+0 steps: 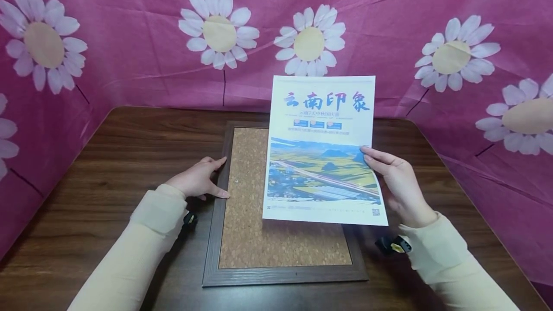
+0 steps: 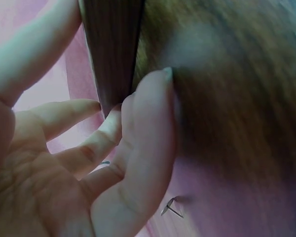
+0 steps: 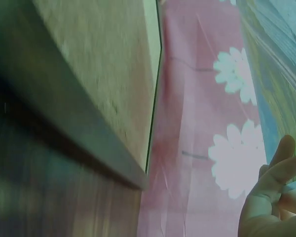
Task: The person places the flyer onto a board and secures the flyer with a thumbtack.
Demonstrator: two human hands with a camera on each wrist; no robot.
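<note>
A corkboard (image 1: 285, 246) with a dark brown wooden frame lies flat on the table. My left hand (image 1: 196, 176) rests against its left edge, thumb and index finger spread along the frame. In the left wrist view, several fingertips touch the frame's side (image 2: 113, 49). My right hand (image 1: 399, 184) pinches the right edge of a printed poster (image 1: 321, 172), which shows large blue-purple lettering above a landscape picture. The poster is raised over the board's right part and hides much of the cork. In the right wrist view, the poster (image 3: 281, 69) stands apart from the cork surface (image 3: 108, 64).
A metal thumbtack (image 2: 172, 207) lies on the table near my left hand. The brown wooden table (image 1: 116, 157) extends around the board. Behind and beside it hangs a pink cloth (image 1: 142, 37) with white daisies. Dark wrist devices sit at both sleeves.
</note>
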